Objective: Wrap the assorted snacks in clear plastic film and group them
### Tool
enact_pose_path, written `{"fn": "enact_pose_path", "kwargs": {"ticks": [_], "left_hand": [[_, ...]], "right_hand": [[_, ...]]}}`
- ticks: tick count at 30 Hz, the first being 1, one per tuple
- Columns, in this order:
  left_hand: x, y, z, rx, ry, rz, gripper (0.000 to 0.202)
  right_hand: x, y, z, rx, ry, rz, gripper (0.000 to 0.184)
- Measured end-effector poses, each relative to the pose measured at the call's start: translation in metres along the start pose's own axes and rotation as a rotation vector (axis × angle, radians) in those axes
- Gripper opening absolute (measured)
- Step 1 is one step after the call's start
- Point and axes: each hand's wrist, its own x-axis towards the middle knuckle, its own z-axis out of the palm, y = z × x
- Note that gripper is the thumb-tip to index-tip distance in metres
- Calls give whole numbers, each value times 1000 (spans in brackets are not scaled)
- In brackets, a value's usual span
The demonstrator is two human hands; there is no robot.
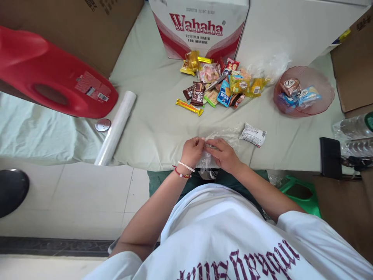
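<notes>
My left hand [192, 151] and my right hand [223, 154] meet at the near edge of the cloth-covered table [151, 128]. Both pinch a clear plastic bag [208, 160] that hangs between them, with its upper part crumpled on the cloth. A beaded bracelet and a red cord sit on my left wrist. A white snack packet [253, 135] lies just beyond my right hand. Farther back a pile of wrapped snacks [217, 85] is spread in front of a white and red Wahaha carton [201, 27].
A pink glass bowl [320, 83] at the right holds a few packets. A roll of clear film [115, 127] and a small round lid [103, 125] lie left, below a red jug [55, 77]. Water bottles [354, 136], a black object [330, 157] and a green stool [300, 194] are right.
</notes>
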Motion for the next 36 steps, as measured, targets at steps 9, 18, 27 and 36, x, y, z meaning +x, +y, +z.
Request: {"fn": "enact_pose_path", "kwargs": {"ticks": [9, 18, 27, 36], "left_hand": [[16, -10, -7, -180, 257, -103, 31], [1, 2, 3, -253, 294, 130, 56], [-3, -8, 0, -12, 258, 212, 39], [19, -18, -31, -132, 401, 73, 40]], "right_hand": [[-6, -10, -10, 26, 114, 84, 29], [4, -35, -11, 851, 172, 806, 43], [35, -34, 11, 844, 196, 835, 43], [28, -22, -7, 895, 289, 959, 46]]}}
